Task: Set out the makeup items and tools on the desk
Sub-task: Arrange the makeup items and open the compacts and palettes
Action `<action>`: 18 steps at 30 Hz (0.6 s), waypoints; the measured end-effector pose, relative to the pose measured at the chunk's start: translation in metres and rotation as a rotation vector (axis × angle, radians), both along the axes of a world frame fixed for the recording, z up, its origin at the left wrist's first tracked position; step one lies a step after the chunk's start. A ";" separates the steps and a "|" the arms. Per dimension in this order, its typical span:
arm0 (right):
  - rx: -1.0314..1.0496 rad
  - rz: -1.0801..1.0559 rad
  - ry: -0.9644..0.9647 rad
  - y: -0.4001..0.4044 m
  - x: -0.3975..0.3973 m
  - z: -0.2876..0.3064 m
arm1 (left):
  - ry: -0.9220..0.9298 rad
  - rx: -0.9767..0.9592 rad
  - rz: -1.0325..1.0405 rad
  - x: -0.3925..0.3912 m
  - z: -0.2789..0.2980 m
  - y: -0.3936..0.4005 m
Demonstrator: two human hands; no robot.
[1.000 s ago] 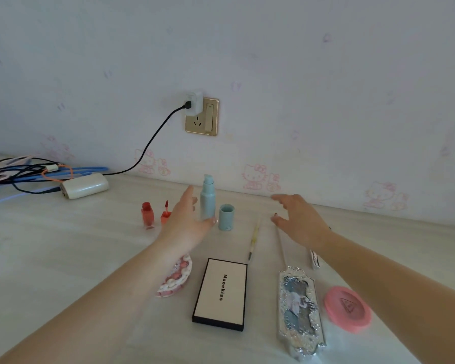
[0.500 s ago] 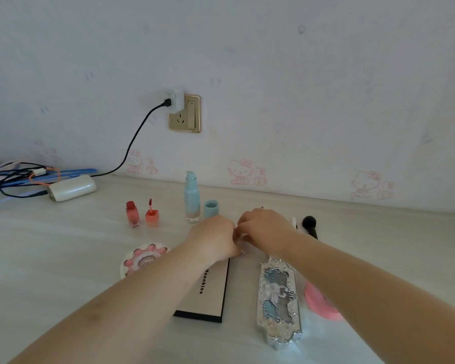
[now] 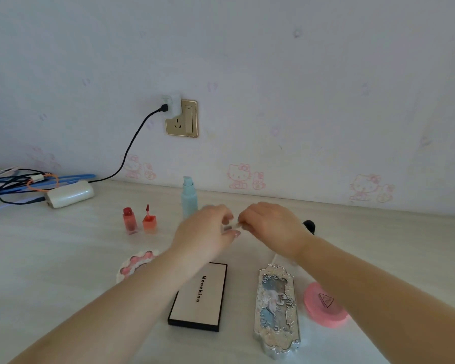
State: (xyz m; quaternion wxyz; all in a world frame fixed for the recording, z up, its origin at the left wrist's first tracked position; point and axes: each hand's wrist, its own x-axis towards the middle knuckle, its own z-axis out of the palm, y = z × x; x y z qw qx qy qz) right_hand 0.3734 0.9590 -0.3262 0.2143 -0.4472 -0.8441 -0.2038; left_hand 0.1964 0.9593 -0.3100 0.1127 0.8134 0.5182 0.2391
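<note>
I am holding my left hand (image 3: 208, 232) and my right hand (image 3: 271, 227) together above the middle of the tabletop (image 3: 63, 258), fingers curled in, both pinching a small pale item (image 3: 233, 226) between their fingertips; it is blurred and I cannot tell what it is. Just behind my left hand the pale blue pump bottle (image 3: 189, 197) is standing upright toward the back edge of the tabletop. To its left the red bottle (image 3: 129, 220) and the orange cube-shaped bottle (image 3: 149, 222) with a thin stick rising from it are standing side by side, close but apart. A black rounded tip (image 3: 310, 225) is showing just past my right wrist. Nearer the front edge, the cream palette (image 3: 199, 298) with a black rim and the word Mooekiss is lying flat, partly under my left forearm. The round pink and white scalloped compact (image 3: 133, 265) is lying to its left, half hidden by that arm. The ornate silver case (image 3: 277, 311) is lying to the right of the palette, and the pink round compact (image 3: 323, 306) is sitting just beside it, partly covered by my right forearm. At the back left corner a white power adapter (image 3: 70, 194) is lying beside a tangle of cables (image 3: 19, 179), its black cord (image 3: 132, 145) running up to the wall socket (image 3: 181, 118).
</note>
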 end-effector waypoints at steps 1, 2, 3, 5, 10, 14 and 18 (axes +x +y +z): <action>-0.001 -0.012 0.160 -0.010 -0.002 0.007 | -0.117 -0.023 -0.017 -0.008 0.005 -0.006; -0.028 -0.037 0.356 -0.022 -0.004 0.014 | -0.222 -0.036 -0.032 -0.015 0.011 -0.014; -0.106 -0.048 0.590 -0.032 -0.006 0.019 | -0.294 -0.039 -0.042 -0.022 0.015 -0.022; -0.284 0.001 1.080 -0.057 -0.021 0.029 | -0.356 -0.017 -0.060 -0.033 0.022 -0.040; -0.514 0.142 1.720 -0.113 -0.064 0.047 | -0.382 0.082 -0.115 -0.056 0.035 -0.081; -0.657 0.217 1.899 -0.143 -0.094 0.052 | -0.364 0.166 -0.147 -0.080 0.043 -0.105; -0.751 0.296 1.932 -0.157 -0.107 0.055 | -0.382 0.213 -0.143 -0.111 0.045 -0.123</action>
